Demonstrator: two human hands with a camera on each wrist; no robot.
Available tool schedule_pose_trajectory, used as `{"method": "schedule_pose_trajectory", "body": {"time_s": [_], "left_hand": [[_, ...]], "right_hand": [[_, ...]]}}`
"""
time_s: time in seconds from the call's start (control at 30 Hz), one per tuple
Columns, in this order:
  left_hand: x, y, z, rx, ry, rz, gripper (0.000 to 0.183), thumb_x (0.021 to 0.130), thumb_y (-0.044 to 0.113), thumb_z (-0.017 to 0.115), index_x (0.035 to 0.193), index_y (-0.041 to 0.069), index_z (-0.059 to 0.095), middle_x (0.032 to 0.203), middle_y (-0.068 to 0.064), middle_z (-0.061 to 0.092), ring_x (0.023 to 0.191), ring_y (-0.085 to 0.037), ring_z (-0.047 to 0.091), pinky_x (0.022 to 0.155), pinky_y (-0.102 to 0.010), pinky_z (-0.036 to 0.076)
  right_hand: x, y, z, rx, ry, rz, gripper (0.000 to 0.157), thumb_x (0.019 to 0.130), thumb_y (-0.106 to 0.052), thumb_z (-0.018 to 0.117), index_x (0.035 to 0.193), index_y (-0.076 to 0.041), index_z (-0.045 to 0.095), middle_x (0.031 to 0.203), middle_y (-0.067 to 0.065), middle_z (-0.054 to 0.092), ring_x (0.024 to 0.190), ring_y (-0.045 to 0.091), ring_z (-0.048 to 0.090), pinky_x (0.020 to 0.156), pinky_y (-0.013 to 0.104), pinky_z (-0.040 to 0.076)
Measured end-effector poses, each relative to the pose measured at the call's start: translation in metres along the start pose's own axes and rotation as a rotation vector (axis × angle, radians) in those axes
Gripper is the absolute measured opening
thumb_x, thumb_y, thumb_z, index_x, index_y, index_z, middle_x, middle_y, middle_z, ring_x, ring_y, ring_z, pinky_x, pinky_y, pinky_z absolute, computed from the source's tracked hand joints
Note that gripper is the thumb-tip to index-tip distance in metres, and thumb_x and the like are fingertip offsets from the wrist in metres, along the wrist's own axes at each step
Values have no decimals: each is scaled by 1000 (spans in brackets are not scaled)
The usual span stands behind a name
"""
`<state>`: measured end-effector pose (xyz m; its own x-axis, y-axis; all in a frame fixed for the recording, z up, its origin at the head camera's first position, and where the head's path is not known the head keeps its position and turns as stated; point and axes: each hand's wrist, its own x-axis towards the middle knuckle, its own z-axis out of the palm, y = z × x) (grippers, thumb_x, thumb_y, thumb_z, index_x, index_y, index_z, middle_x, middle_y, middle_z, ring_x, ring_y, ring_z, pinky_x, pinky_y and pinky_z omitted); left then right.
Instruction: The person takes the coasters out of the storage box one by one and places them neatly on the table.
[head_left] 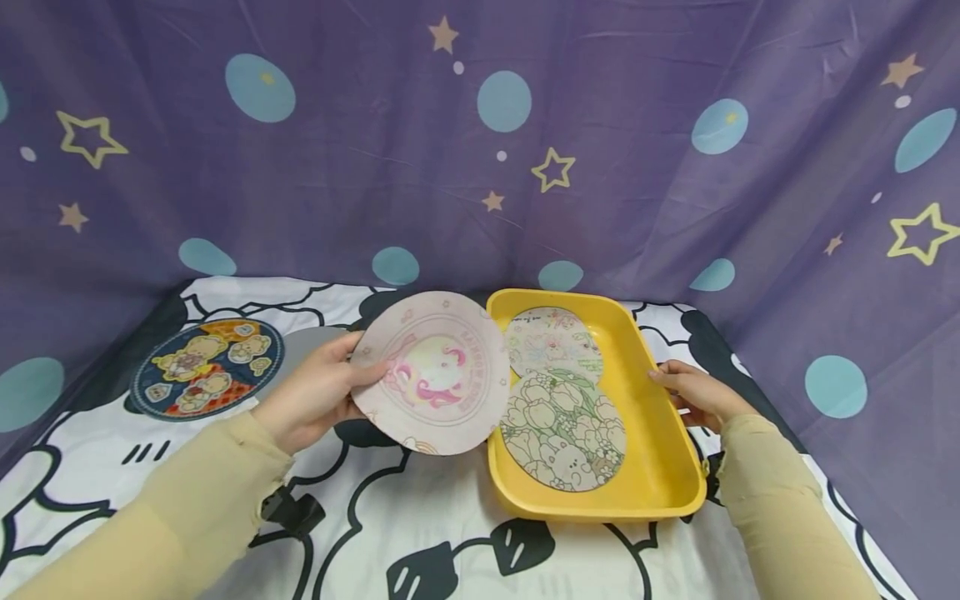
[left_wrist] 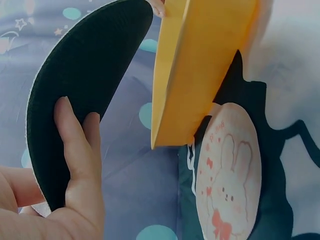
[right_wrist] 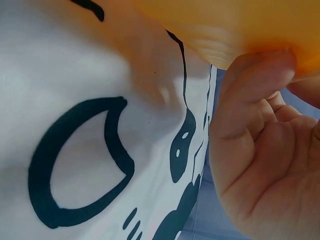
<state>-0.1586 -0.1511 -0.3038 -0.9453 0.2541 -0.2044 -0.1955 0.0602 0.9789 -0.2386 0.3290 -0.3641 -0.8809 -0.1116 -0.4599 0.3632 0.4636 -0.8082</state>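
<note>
Between thumb and fingers, my left hand [head_left: 315,392] holds a pink round mouse pad [head_left: 442,371] with a unicorn print, raised beside the left rim of a yellow tray [head_left: 663,467]. In the left wrist view the pad's black back [left_wrist: 90,65] shows, with fingers against it. My right hand [head_left: 701,396] grips the tray's right rim, thumb on top and fingers beneath, as the right wrist view shows. Inside the tray lie a pale pink-and-green round pad [head_left: 558,337] and, overlapping it, a flower-patterned pad [head_left: 566,433] with a small white animal.
On the left of the cloud-patterned cloth [head_left: 442,517] lies a dark blue round pad [head_left: 206,367] with bears. A grey disc [head_left: 303,340] beside it is partly hidden by my left hand. The left wrist view shows a rabbit pad [left_wrist: 230,175]. A purple curtain [head_left: 375,192] hangs behind.
</note>
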Motion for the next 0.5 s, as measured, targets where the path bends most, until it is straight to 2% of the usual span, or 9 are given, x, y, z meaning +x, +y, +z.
{"method": "schedule_pose_trajectory", "body": {"time_s": [0.23,0.5], "left_hand": [[-7,-5,-10,-6,11,-3,57,104,12,49,155,6,25,102,0,65,80,-9,68,70,-30,59],[-11,-7,-18,11,31,-27,62,104,14,50,157,7,20,105,2,64,83,-8,67,73,-30,58]], "right_hand": [[0,0,0,-1,0,-1,28,104,-35,49,112,-8,47,95,-1,65,79,12,68,73,31,61],[-1,0,0,-5,7,-7,28,104,-36,50,110,-8,48,95,-1,66,79,12,68,73,31,61]]}}
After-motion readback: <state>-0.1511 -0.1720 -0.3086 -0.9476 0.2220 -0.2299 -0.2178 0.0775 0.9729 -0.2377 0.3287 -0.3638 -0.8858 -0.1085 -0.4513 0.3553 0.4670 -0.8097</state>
